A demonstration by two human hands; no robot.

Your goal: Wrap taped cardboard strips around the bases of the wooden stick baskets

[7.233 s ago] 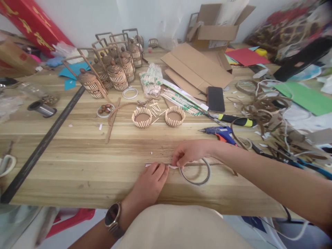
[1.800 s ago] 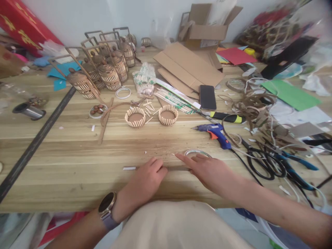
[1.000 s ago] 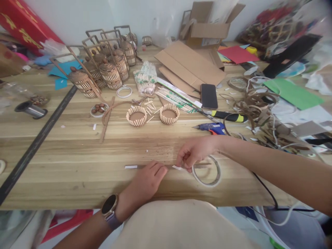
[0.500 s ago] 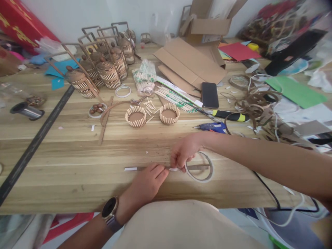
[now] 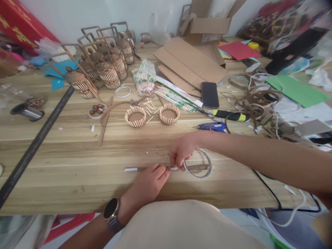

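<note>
A narrow brown strip [image 5: 201, 167] lies along the near part of the wooden table, with a white patch at its left end. Stretched fingers of my left hand [image 5: 150, 181] rest on the strip and press it down. Just right of them, my right hand [image 5: 183, 150] is closed in a pinch on white tape at the strip. The roll of tape [image 5: 210, 166] leans against these fingers as a ring over the strip's right part. My right fingertips partly hide the tape end.
Two round stick-walled baskets [image 5: 136, 117] stand ahead, near a blue glue gun [image 5: 211, 127] and a phone [image 5: 210, 95]. Several small lantern-like pieces [image 5: 107, 72] are at the back left. Curled brown strips [image 5: 259, 100] clutter the right. A dark bar [image 5: 36, 145] crosses the left.
The fingertips of my left hand have slid slightly right along the strip, covering more of the white tape. The tape roll has shifted a little left and up.
</note>
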